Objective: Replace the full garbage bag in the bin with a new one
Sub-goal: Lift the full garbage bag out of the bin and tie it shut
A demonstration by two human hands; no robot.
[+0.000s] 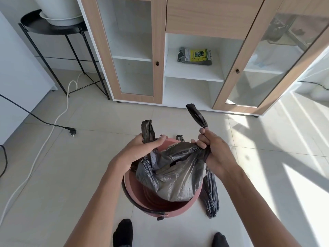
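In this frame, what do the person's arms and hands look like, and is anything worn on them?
Both forearms are bare up to the frame edge: no sleeves show. The left hand and right hand carry no gloves, rings, watch or bands that I can see. The only clothing in view is black socks at the bottom.

Wood-and-glass cabinet [142, 50] behind — black side table [53, 29], unplugged black plug [72, 131].

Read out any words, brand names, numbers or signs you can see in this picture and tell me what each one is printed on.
"JUMBO", probably: large letters on the yellow label of the packet lying on the cabinet's open white shelf; blurred, so uncertain.
Smaller print on that packet: too small and blurred to read.
Black garbage bag, pink bin, black plug: no text visible.
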